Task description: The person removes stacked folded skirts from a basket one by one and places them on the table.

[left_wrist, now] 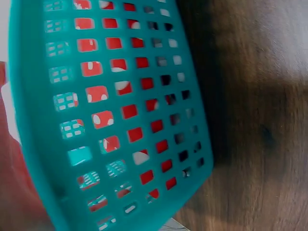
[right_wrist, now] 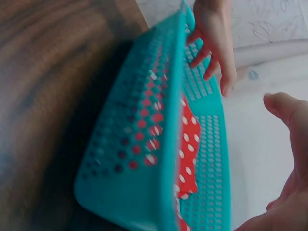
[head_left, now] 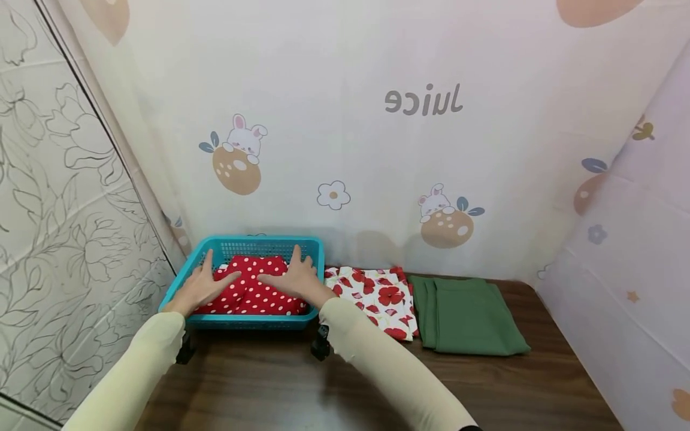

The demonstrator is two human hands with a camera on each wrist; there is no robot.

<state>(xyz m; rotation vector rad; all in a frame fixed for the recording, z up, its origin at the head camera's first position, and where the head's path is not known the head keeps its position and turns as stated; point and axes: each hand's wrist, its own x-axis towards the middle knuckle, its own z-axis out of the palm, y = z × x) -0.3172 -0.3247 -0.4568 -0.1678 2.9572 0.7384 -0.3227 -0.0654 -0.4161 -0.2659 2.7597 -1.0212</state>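
Observation:
Red cloth with white polka dots (head_left: 264, 296) lies inside a teal plastic basket (head_left: 248, 323). Over the basket's left part is my left hand (head_left: 202, 287), fingers extended and thumb spread toward the middle. My right hand (head_left: 296, 276) hovers over the right part, its thumb pointing left and its fingers apart. In the right wrist view both the left hand (right_wrist: 214, 41) and the right hand (right_wrist: 288, 173) hold nothing. The left wrist view shows the basket's perforated side wall (left_wrist: 120, 110), with the red cloth visible through its holes.
Right of the basket lies a folded white cloth with red flowers (head_left: 380, 296). Beside it is a folded green cloth (head_left: 474, 317). They rest on a dark wooden table (head_left: 259, 383), with a printed curtain (head_left: 334, 149) behind and a flower-patterned panel (head_left: 70, 209) at left.

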